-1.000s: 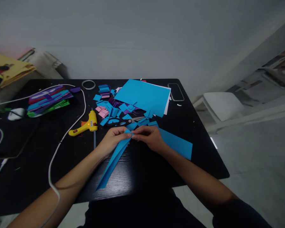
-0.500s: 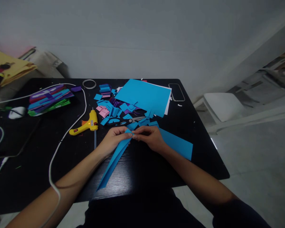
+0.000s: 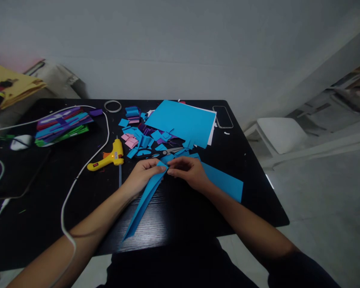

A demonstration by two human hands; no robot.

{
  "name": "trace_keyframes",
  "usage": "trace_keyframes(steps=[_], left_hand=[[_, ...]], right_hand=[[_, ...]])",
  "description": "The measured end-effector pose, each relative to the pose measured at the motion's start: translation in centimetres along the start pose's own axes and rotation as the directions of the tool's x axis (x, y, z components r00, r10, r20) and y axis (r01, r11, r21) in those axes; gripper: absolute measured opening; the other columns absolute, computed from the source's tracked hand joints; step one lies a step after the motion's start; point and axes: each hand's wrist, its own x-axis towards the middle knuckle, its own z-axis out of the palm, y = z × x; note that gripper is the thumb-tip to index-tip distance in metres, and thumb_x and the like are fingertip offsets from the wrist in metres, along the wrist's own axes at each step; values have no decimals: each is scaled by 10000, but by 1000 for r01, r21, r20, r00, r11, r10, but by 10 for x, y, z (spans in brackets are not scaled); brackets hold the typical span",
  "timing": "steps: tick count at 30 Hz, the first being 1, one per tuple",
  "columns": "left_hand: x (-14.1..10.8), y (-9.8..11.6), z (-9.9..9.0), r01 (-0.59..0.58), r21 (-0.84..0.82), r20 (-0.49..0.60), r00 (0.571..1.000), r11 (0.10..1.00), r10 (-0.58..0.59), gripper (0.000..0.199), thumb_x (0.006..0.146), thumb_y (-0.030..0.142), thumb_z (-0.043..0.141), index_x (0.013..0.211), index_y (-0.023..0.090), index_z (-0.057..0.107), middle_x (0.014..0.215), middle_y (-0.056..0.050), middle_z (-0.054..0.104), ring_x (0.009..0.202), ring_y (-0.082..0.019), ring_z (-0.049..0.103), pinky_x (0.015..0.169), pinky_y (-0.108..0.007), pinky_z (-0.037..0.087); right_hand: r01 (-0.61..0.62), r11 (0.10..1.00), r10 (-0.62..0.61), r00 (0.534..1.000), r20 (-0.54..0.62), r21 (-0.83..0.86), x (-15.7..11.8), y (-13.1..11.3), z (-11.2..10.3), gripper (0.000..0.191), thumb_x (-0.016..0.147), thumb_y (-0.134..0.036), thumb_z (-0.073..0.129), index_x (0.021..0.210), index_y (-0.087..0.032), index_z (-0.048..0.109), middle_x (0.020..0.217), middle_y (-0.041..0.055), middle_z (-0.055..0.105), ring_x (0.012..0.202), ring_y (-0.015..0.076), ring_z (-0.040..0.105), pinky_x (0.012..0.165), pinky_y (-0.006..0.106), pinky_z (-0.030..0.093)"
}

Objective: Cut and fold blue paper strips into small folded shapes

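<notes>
My left hand (image 3: 144, 174) is closed on a folded blue paper strip (image 3: 144, 206), its thumb pressing on the upper end. From there the strip slants down toward the table's front edge, its two layers slightly parted. My right hand (image 3: 189, 173) is by the strip's upper end, thumb and index finger a little apart with nothing visible between them. Just beyond the hands lie scissors (image 3: 169, 151) with black handles, among small blue paper pieces (image 3: 144, 141). A flat blue paper piece (image 3: 225, 182) rests partly beneath my right forearm.
A yellow glue gun (image 3: 109, 157) lies on the black table (image 3: 192, 224), left of the hands. Its neighbour, a white cable (image 3: 69, 192), crosses my left forearm. Farther back are blue sheets (image 3: 183, 120), a phone (image 3: 223, 117), a tape ring (image 3: 113, 106) and bundled coloured paper (image 3: 63, 126).
My right thumb and index finger have parted slightly at the strip's upper end, where they were pinched before. The left hand keeps its hold in nearly the same place.
</notes>
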Motion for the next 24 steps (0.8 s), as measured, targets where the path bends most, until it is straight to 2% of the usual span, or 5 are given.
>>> trace_keyframes(steps=[6,15,19,24], left_hand=[[1,-5,-1,-39,28,21,999,999,38,280,729,395,815,715,145,687,597,12,620,498,-95,497,508,-214,331],[0,-5,1,-27,46,29,999,999,26,326,757,453,806,713,155,681,573,42,538,494,-84,424,501,-217,297],[1,-3,0,-85,55,8,996,995,85,381,817,499,741,677,151,676,576,35,531,517,-92,426,515,-223,318],[2,-4,-1,-135,116,17,991,984,134,379,827,506,727,716,144,718,605,22,574,539,-101,452,525,-222,340]], right_hand=[[-11,1000,10,997,75,24,-2,0,2,334,814,-516,772,797,-194,686,696,-1,670,611,135,615,608,280,519],[23,996,-19,999,45,-85,-2,-1,4,200,814,-374,719,735,-215,627,620,-38,593,570,124,544,603,271,472],[21,993,-17,999,29,-118,-2,-1,3,196,812,-384,712,736,-224,629,615,-34,588,571,131,535,597,275,463],[23,992,-20,999,28,-121,-1,0,2,155,810,-334,690,731,-215,628,618,-36,585,570,124,534,592,267,456]])
